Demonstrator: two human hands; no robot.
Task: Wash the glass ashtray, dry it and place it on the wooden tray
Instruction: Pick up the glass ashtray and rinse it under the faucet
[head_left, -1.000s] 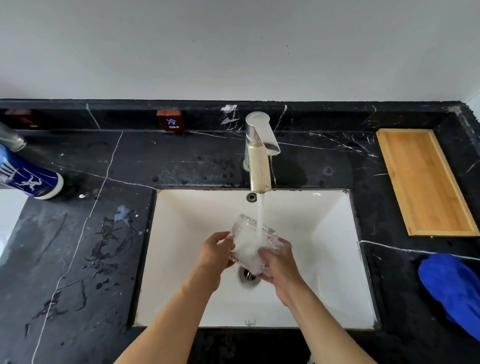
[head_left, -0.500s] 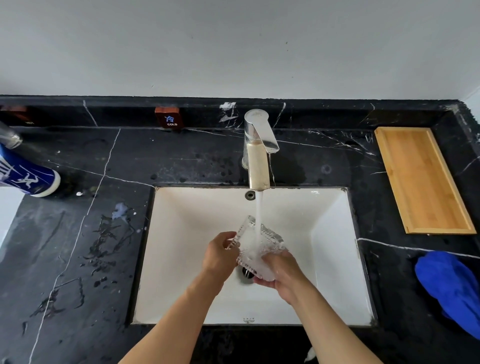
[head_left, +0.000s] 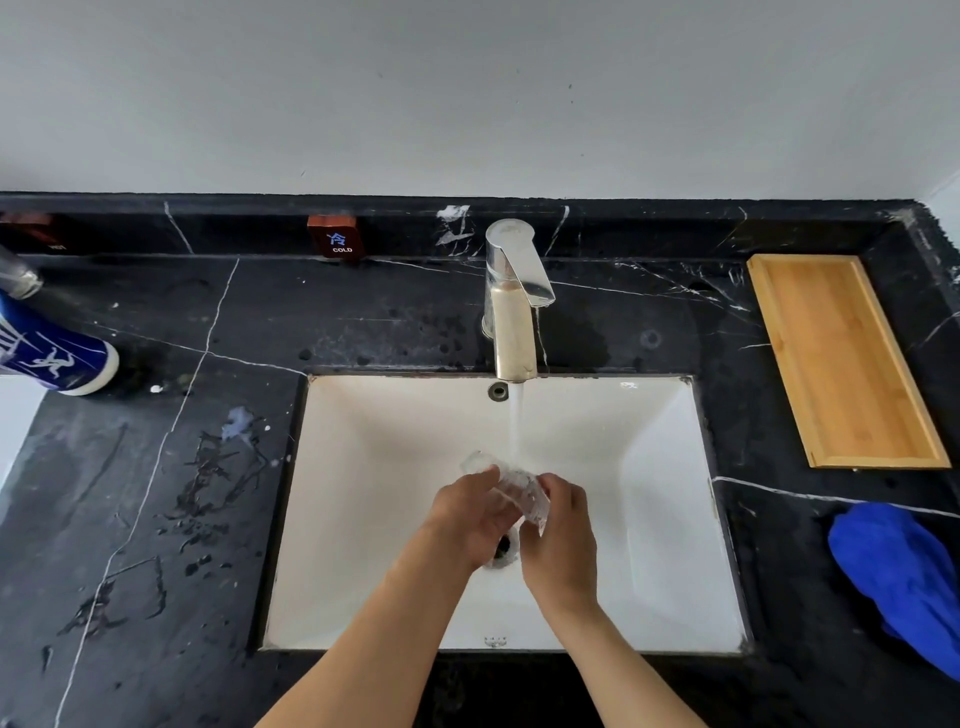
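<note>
Nearest, over the white sink (head_left: 363, 519), the left hand (head_left: 470, 519) and right hand (head_left: 561, 535) both grip the glass ashtray (head_left: 511, 488), tilted on edge between them above the drain, which the hands partly hide. Water from the chrome tap (head_left: 511, 312) falls onto it. On the black marble counter (head_left: 156, 467), a crumpled blue cloth (head_left: 904, 582) lies near right. Farther right, the wooden tray (head_left: 841, 358) holds nothing. A blue bottle (head_left: 47, 348) lies far left.
</note>
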